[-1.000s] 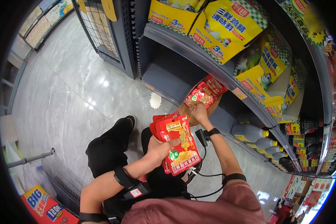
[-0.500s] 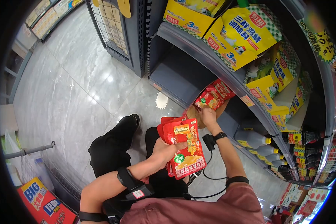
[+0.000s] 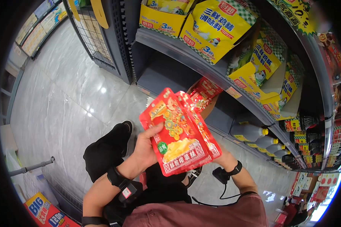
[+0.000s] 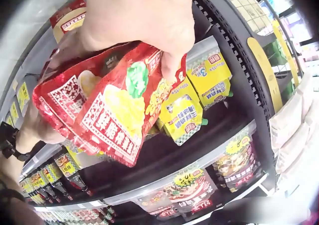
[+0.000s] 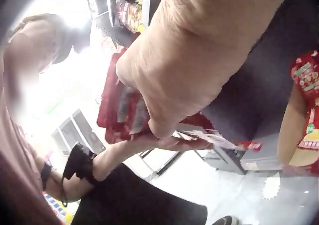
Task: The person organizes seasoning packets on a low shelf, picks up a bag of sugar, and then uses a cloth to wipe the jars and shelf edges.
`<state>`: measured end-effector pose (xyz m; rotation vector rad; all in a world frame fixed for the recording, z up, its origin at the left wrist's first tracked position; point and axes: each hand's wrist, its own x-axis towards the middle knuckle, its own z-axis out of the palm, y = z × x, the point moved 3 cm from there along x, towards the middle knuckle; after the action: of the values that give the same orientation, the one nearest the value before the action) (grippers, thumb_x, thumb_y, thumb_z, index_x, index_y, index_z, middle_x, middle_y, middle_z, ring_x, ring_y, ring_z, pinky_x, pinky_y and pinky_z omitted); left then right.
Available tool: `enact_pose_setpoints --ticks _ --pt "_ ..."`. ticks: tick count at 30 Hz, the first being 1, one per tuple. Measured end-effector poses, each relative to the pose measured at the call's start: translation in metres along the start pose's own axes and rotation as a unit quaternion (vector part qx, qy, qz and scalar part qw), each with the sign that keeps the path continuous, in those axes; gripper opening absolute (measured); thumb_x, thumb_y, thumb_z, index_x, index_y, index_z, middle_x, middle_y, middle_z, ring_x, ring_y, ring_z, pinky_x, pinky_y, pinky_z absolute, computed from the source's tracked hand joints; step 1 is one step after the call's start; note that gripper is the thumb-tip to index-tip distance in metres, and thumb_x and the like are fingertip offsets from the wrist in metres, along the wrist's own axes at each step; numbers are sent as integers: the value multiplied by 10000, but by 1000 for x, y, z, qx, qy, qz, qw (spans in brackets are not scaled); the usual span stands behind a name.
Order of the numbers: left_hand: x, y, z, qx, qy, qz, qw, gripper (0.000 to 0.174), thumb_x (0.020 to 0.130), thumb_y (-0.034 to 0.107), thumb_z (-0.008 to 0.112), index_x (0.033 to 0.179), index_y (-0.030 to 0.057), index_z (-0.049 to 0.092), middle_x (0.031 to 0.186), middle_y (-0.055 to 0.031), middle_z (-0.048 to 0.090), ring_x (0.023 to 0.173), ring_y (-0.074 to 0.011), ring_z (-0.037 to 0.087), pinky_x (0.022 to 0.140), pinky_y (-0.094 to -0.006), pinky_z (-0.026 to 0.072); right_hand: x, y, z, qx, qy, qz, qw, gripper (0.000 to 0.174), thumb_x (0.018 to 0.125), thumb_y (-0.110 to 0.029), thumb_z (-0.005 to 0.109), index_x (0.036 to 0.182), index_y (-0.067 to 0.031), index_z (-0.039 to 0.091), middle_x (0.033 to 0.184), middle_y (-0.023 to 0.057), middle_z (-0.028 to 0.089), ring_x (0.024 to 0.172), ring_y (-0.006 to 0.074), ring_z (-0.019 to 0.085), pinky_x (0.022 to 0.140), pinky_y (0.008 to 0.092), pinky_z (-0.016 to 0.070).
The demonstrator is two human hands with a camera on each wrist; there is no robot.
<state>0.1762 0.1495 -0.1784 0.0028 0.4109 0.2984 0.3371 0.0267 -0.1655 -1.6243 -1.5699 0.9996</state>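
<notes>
A stack of red food pouches [image 3: 174, 136] is held up in front of the body, printed faces toward the head camera. My left hand [image 3: 144, 147] grips the stack by its left edge, thumb across the front pouch. At the lower right edge is my right hand [image 3: 225, 159], its fingers hidden behind the pouches. The right wrist view shows that hand [image 5: 184, 65] curled over the red pouches [image 5: 122, 103], with the left palm beneath. More red pouches [image 3: 205, 90] lie in a brown carton [image 3: 209, 109] on the low shelf, partly covered by the stack.
Yellow seasoning cartons [image 3: 161, 23] line the shelf above. Bottles with yellow caps [image 3: 250, 132] stand to the right of the carton. A wire cart [image 3: 30, 166] with a red and yellow package [image 3: 45, 212] is at lower left.
The right hand has left the carton and come back to the pouches in the left hand. The stack has risen toward the camera and fanned out.
</notes>
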Motion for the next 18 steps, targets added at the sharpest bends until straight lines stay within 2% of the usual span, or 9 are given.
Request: enact_pose_setpoints --ticks 1,3,5,9,12,15,16,17,18 --pt "1 1 -1 -11 12 15 1000 459 885 220 532 1269 4 401 1234 -183 527 1133 -304 525 1011 -482 374 0 -1 5 0 4 1 1000 355 759 -109 611 1093 1 567 1087 204 565 1029 359 544 888 414 446" --pt "2 0 -2 7 26 25 999 453 888 232 525 1263 7 407 1233 -183 528 1118 -302 537 992 -472 398 -8 -13 18 -272 -23 -297 915 353 749 -93 617 1081 16 573 1134 213 554 1069 363 532 934 450 422" --pt "2 -1 -8 44 75 15 996 441 892 243 517 1252 8 420 1234 -180 529 1101 -301 550 965 -462 427 -14 -4 25 -306 -15 -305 902 431 726 -128 673 1127 -7 568 1178 171 551 1101 332 533 958 489 406" --pt "0 -1 -11 35 96 -1 995 426 887 243 518 1233 7 444 1199 -175 558 1056 -294 580 942 -439 451 -15 -8 30 -336 18 -349 875 311 766 -123 611 1048 8 607 1130 171 575 1075 330 550 933 491 425" --pt "-4 -2 -12 19 99 -56 993 400 867 227 562 1194 14 478 1139 -146 596 1001 -251 611 902 -415 484 -20 -19 33 -319 -39 -390 863 683 444 -277 657 1029 69 583 1082 195 568 1030 353 556 890 444 460" --pt "-5 -7 -10 1 88 -79 993 404 868 238 563 1193 15 480 1135 -144 598 989 -250 615 894 -409 489 -19 -36 28 -335 -2 -422 842 559 491 -243 672 973 32 606 1070 184 576 979 334 571 824 423 482" --pt "-5 -4 -6 22 104 -61 992 406 863 236 576 1189 15 480 1135 -140 597 993 -250 612 890 -402 492 -11 -23 31 -145 -150 -310 928 371 605 -190 668 925 -10 611 1010 178 596 901 299 589 750 408 489" --pt "-2 -3 -6 21 106 -63 992 406 863 236 576 1189 15 480 1135 -140 597 993 -250 612 890 -402 492 -13 -12 30 -143 -150 -309 928 371 605 -190 668 925 -10 611 1010 178 596 901 299 589 750 408 489" --pt "1 2 -7 35 110 -1 993 408 860 236 585 1186 15 479 1135 -140 596 996 -248 611 890 -398 492 -17 1 18 -124 -47 -300 944 257 669 -157 632 885 -19 612 954 169 607 867 272 596 736 383 486"
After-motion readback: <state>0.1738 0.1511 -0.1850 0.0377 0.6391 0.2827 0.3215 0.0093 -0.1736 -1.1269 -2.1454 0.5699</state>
